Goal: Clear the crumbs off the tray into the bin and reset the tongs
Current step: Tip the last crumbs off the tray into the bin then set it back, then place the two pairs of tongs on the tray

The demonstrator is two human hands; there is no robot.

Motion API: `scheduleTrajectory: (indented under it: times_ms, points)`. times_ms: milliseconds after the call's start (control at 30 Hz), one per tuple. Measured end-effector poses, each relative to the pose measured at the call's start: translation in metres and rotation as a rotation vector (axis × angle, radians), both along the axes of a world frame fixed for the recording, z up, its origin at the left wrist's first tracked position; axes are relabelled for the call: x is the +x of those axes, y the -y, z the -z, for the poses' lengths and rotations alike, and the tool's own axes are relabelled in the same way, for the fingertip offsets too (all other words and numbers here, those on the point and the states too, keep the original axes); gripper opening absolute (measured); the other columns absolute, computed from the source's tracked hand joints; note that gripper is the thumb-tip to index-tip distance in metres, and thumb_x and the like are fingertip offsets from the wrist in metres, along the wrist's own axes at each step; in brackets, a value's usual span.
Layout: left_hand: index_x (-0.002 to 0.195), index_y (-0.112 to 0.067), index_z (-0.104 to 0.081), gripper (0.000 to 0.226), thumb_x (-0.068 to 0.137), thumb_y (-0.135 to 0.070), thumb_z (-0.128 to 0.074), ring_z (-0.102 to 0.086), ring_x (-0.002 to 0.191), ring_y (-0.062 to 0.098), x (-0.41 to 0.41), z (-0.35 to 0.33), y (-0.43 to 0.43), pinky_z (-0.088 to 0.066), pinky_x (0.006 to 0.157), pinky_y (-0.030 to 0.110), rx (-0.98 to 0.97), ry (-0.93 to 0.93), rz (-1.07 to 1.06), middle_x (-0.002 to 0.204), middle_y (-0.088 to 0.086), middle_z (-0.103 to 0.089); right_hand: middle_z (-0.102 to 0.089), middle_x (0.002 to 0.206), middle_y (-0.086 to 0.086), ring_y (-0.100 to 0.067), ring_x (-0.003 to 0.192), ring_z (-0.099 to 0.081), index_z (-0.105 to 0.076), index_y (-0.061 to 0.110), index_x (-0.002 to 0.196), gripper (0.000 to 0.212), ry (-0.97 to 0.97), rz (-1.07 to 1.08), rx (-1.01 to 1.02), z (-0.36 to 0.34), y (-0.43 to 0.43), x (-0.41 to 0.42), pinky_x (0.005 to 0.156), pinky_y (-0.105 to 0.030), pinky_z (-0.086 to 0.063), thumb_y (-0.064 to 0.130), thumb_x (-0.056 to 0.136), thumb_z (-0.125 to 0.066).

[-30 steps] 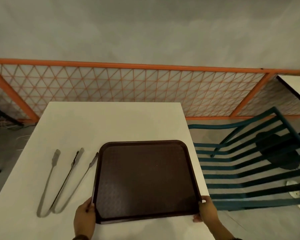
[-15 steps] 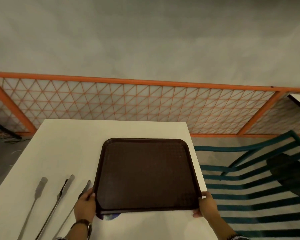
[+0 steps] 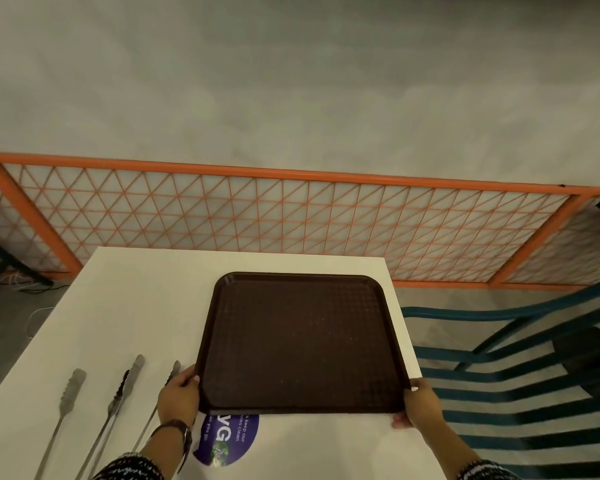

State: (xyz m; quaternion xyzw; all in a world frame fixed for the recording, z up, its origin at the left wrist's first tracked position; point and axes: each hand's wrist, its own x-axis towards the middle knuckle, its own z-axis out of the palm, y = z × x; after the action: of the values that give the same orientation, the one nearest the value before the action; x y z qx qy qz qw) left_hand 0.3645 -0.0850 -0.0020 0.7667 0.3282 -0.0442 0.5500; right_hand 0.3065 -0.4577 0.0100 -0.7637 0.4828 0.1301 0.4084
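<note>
Over the white rectangular table [image 3: 125, 306], a dark brown plastic tray [image 3: 300, 344] with rounded corners and a textured bed is gripped at both near corners. The left hand [image 3: 178, 396] is wrapped around the tray's near-left corner, fingers curled over the rim and a watch showing at the wrist. The right hand [image 3: 420, 405] clamps the near-right corner, thumb on top of the rim and fingertips showing underneath. The tray's near edge looks raised off the table, with a round purple sticker [image 3: 227, 439] carrying white lettering showing on the tabletop just below it. A scatter of tiny pale crumbs [image 3: 321, 320] speckles the tray bed, mostly toward the middle and right.

Left of the tray, 2 pairs of long metal tongs lie on the table, arms pointing away from the person. The outer tongs [image 3: 70, 393] sit nearest the table's left edge; the inner tongs [image 3: 127, 379] lie just beside the left hand, 1 slim arm passing behind that hand. Their hinged ends run out of view at the bottom.

Beyond the table stands an orange lattice railing [image 3: 291, 216] against a grey wall. On the right, a teal slatted metal chair [image 3: 520, 368] sits close to the table's edge.
</note>
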Motion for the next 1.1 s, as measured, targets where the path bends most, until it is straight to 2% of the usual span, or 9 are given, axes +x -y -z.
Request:
scheduleTrajectory:
  times_ms: [100, 167, 300, 433, 567, 800, 900, 1000, 1100]
  points:
    - [0.123, 0.000, -0.057, 0.034, 0.091, -0.006, -0.051, -0.051, 0.118, 0.037, -0.002, -0.003, -0.001, -0.038, 0.104, 0.042, -0.061, -0.003, -0.015, 0.128, 0.020, -0.057, -0.060, 0.084, -0.023, -0.029, 0.052, -0.062, -0.034, 0.008, 0.134, 0.036, 0.014, 0.043, 0.010, -0.002, -0.001, -0.004, 0.037, -0.032, -0.051, 0.014, 0.099, -0.040]
    - [0.124, 0.001, -0.055, 0.035, 0.091, -0.011, -0.052, -0.052, 0.117, 0.037, -0.005, -0.008, -0.003, -0.040, 0.102, 0.043, -0.125, -0.012, -0.031, 0.127, 0.021, -0.057, -0.060, 0.095, -0.024, -0.030, 0.055, -0.061, -0.031, 0.011, 0.135, 0.043, 0.028, 0.090, -0.021, -0.004, -0.005, -0.009, 0.038, -0.031, -0.048, 0.026, 0.097, -0.045]
    - [0.118, -0.004, -0.058, 0.030, 0.092, -0.017, -0.051, -0.057, 0.103, 0.031, -0.025, -0.018, -0.013, -0.044, 0.095, 0.043, -0.174, -0.039, 0.019, 0.118, 0.017, -0.061, -0.059, 0.108, -0.023, -0.037, 0.074, -0.062, -0.036, 0.015, 0.124, 0.035, 0.036, 0.170, -0.097, -0.009, -0.040, -0.029, 0.055, -0.039, -0.055, 0.030, 0.095, -0.048]
    - [0.116, -0.007, -0.061, 0.027, 0.094, -0.012, -0.047, -0.055, 0.108, 0.028, -0.064, -0.033, -0.039, -0.043, 0.099, 0.041, -0.175, 0.010, 0.049, 0.115, 0.007, -0.058, -0.065, 0.087, -0.013, -0.028, 0.067, -0.063, -0.045, 0.019, 0.107, 0.018, -0.012, -0.191, -0.068, -0.004, -0.115, -0.055, 0.055, -0.036, -0.057, 0.032, 0.096, -0.043]
    - [0.108, -0.009, -0.064, 0.022, 0.093, -0.008, -0.048, -0.059, 0.097, 0.023, -0.102, -0.050, -0.079, -0.046, 0.090, 0.031, -0.204, 0.075, -0.028, 0.107, 0.005, -0.062, -0.062, 0.094, 0.001, -0.020, 0.088, -0.067, -0.047, 0.024, 0.102, 0.011, -0.037, -0.568, -0.011, 0.005, -0.203, -0.061, 0.079, -0.032, -0.059, 0.033, 0.095, -0.045]
    - [0.094, -0.015, -0.067, 0.024, 0.091, -0.002, -0.047, -0.062, 0.079, 0.020, -0.156, -0.062, -0.152, -0.051, 0.063, 0.012, -0.156, 0.120, -0.173, 0.091, 0.007, -0.068, -0.061, 0.079, -0.011, -0.022, 0.054, -0.055, -0.051, 0.016, 0.091, 0.023, 0.081, -0.762, 0.232, -0.001, -0.338, -0.050, 0.045, -0.028, -0.047, 0.038, 0.090, -0.051]
    - [0.091, -0.020, -0.067, 0.026, 0.091, -0.004, -0.046, -0.062, 0.080, 0.021, -0.175, -0.064, -0.173, -0.050, 0.071, 0.020, -0.137, 0.122, -0.220, 0.090, 0.003, -0.068, -0.061, 0.069, -0.012, -0.021, 0.037, -0.052, -0.049, 0.011, 0.089, 0.028, 0.026, -0.778, 0.309, -0.006, -0.374, -0.038, 0.038, -0.027, -0.046, 0.039, 0.091, -0.050]
    - [0.092, -0.022, -0.066, 0.026, 0.092, -0.006, -0.045, -0.062, 0.085, 0.021, -0.191, -0.060, -0.189, -0.049, 0.073, 0.023, -0.125, 0.117, -0.254, 0.091, 0.001, -0.068, -0.067, 0.062, -0.012, -0.026, 0.040, -0.062, -0.055, 0.004, 0.091, 0.040, -0.006, -0.831, 0.257, 0.001, -0.400, -0.029, 0.045, -0.036, -0.056, 0.043, 0.088, -0.050]
    - [0.094, -0.022, -0.065, 0.027, 0.093, -0.007, -0.043, -0.063, 0.084, 0.018, -0.203, -0.055, -0.199, -0.048, 0.071, 0.020, -0.128, 0.106, -0.277, 0.092, -0.001, -0.067, -0.063, 0.051, -0.009, -0.020, 0.030, -0.057, -0.055, -0.001, 0.097, 0.039, -0.018, -0.849, 0.223, 0.002, -0.415, -0.027, 0.035, -0.025, -0.049, 0.036, 0.091, -0.049]
